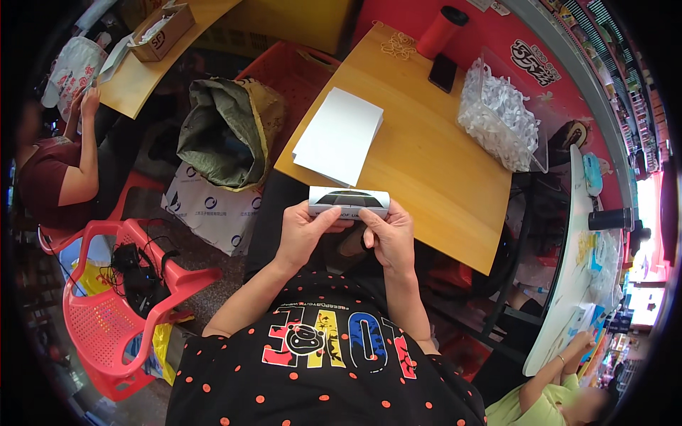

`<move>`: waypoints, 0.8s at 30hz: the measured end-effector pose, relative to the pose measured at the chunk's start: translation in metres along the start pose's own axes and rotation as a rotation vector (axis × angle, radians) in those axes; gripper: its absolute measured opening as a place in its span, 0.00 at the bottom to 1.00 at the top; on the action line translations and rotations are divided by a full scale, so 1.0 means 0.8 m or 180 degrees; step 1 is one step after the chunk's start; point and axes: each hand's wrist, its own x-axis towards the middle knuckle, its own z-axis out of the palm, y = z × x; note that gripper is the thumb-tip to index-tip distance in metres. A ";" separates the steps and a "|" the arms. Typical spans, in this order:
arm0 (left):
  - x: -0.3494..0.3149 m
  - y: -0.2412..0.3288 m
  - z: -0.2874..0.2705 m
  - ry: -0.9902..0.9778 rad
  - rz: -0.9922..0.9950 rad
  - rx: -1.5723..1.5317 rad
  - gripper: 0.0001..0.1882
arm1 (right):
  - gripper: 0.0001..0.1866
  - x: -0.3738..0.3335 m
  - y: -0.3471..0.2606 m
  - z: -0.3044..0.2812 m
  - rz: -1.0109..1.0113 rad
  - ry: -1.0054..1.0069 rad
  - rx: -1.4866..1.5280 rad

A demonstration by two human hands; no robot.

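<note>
Both my hands hold a folded or rolled white paper (320,201) with a dark arched picture printed on it, level in front of my chest at the table's near edge. My left hand (302,234) grips its left end, thumb pressed along the lower front edge. At the other end, my right hand (395,234) pinches it the same way, fingers partly hidden behind. Just beyond the paper, a stack of white sheets (341,135) lies on the wooden table (426,163).
A clear bin (501,117) of white folded papers, a black phone (442,72), a red tumbler (442,32) and rubber bands (398,45) sit farther back. An open sack (224,135) and red chair (106,319) stand left. Other people sit at both sides.
</note>
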 end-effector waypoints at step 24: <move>-0.119 -0.003 -0.120 0.0442 -0.0454 0.0345 0.12 | 0.16 -0.060 0.031 -0.014 0.0251 -0.0568 -0.0803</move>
